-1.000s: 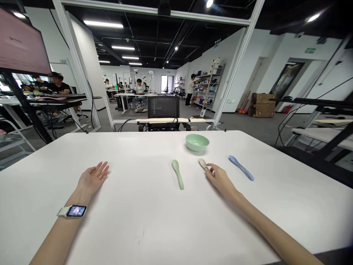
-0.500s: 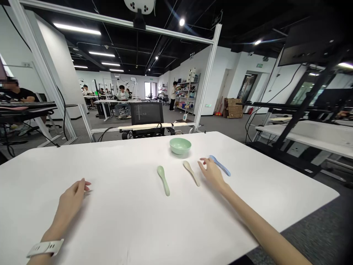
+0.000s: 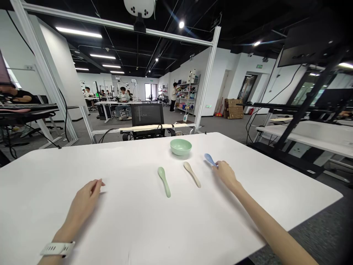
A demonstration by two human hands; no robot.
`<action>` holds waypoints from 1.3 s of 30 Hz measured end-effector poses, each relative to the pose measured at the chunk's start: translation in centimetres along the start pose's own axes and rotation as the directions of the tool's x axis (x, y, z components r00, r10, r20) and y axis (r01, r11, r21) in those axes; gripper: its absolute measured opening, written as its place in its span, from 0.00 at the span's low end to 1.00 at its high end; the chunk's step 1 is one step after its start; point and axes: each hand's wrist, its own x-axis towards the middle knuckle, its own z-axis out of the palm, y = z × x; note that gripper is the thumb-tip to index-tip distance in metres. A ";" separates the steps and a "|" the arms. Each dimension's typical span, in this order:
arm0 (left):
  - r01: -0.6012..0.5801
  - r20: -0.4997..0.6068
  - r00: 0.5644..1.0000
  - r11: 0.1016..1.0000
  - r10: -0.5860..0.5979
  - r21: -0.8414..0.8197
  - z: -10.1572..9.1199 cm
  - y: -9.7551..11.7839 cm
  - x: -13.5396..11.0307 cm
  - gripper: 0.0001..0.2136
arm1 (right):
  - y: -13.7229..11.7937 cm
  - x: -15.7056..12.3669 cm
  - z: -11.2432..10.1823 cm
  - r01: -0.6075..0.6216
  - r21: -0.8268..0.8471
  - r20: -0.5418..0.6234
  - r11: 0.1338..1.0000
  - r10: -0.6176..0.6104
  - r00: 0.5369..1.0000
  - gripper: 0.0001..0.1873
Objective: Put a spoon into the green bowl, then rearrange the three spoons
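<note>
My right hand has its fingers closed around the handle of a blue spoon, hiding most of that handle. The spoon's bowl end shows beyond my fingertips. To the left of this hand, a cream spoon lies on the white table, and a light green spoon rests further left. Behind the spoons stands a green bowl, upright with nothing visible inside. On the left part of the table, my left hand hovers or rests with loosely curled fingers slightly apart, holding nothing.
A metal frame rises beyond the table's far edge, with a black office chair behind it. Another white desk stands to the right. Several people sit or stand in the background.
My right hand has shifted right and closed on the blue spoon, whose bowl end now sits slightly further left. My left hand has moved right, towards the table's middle.
</note>
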 end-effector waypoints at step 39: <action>-0.315 0.440 0.890 0.857 0.119 0.407 20.4 6.6 -4.3 0.21 | -2.2 -0.2 0.5 0.340 0.394 -0.083 0.854 -0.336 0.938 0.22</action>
